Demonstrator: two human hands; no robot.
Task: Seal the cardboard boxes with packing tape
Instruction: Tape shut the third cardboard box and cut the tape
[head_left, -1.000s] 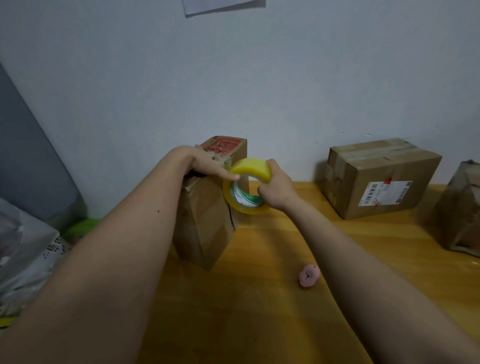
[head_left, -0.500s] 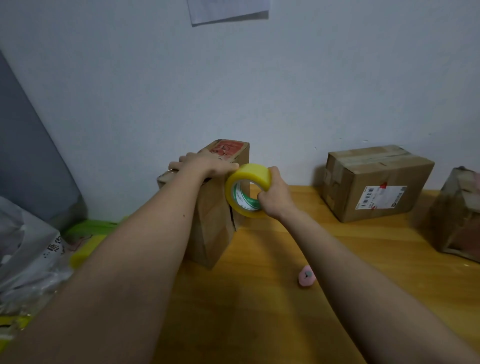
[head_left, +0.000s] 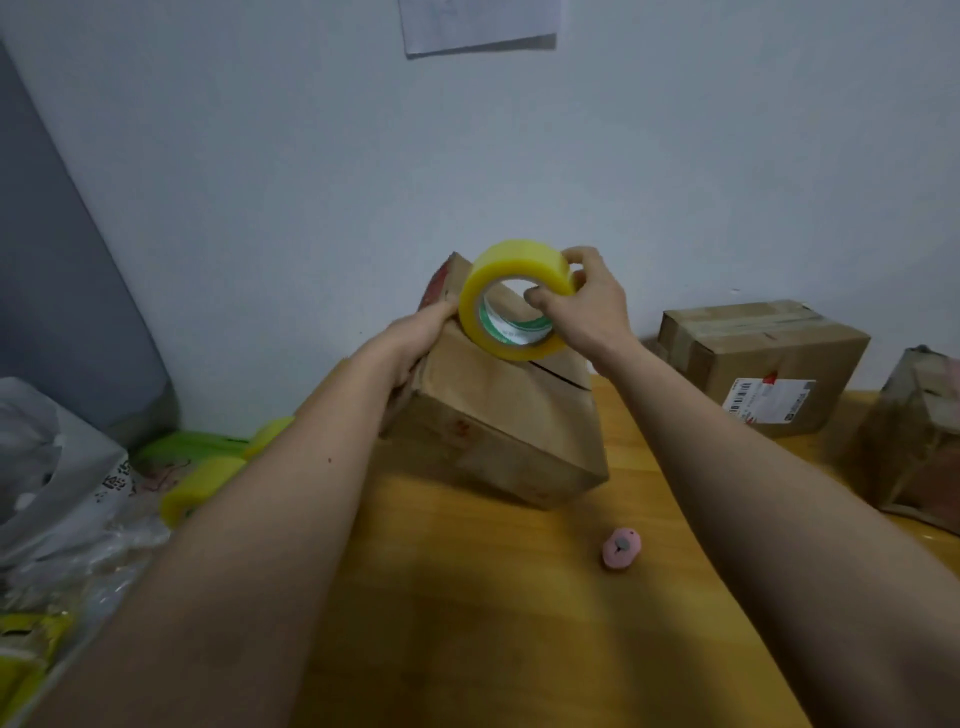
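Three cardboard boxes stand on the wooden table (head_left: 519, 649): the near box (head_left: 498, 415) tilted at the middle, a second box (head_left: 763, 358) and a third box (head_left: 919, 441) further right. The right hand (head_left: 587, 306) grips the one yellow tape roll (head_left: 511, 296) against the near box's top, thumb inside the core, while the left hand (head_left: 415, 338) holds that box's left edge. One small pink object (head_left: 621, 548) lies apart in front.

The tape roll (head_left: 511, 299) sat atop the near box (head_left: 498, 421); a second box (head_left: 761, 364) stood right; a small cutter (head_left: 621, 548) lay in front.
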